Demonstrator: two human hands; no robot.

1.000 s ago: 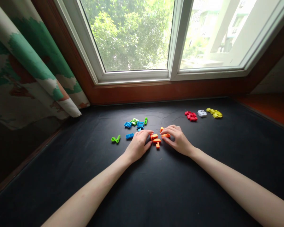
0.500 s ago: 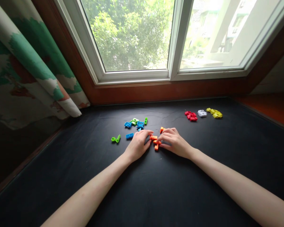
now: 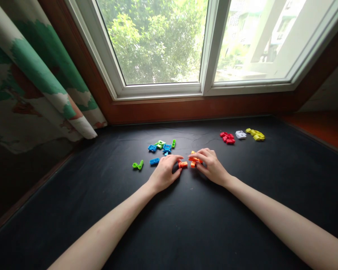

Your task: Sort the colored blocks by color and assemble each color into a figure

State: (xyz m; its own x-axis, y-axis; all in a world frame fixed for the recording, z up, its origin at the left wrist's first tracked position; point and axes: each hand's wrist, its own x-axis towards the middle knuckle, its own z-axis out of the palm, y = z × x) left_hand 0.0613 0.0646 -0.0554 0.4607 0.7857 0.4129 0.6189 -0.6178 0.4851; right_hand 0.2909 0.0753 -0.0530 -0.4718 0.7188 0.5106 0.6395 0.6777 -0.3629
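My left hand (image 3: pixel 165 171) rests on the black tabletop with thumb and fingers curled around one end of a small orange plastic block (image 3: pixel 183 164). Across a narrow gap, my right hand (image 3: pixel 211 167) has its fingertips closed over an orange block (image 3: pixel 195 160). Other orange pieces lie by those fingertips, one just in front (image 3: pixel 193 164) and one behind, partly covered. Whether the orange pieces under my right hand are joined, I cannot tell. Beside my left hand is a blue block (image 3: pixel 154 161), lying flat.
Several blue (image 3: pixel 167 148) and green blocks (image 3: pixel 160 144) lie behind my left hand, with a green piece (image 3: pixel 138 165) farther left. Red (image 3: pixel 228 138), white (image 3: pixel 240 134) and yellow blocks (image 3: pixel 255 134) sit at the back right. A window (image 3: pixel 160 90) and a curtain (image 3: pixel 73 108) border the black tabletop (image 3: pixel 169 225).
My right hand has shifted the near orange pieces back and to the right, away from the block at my left hand. My left hand has stayed nearly still.
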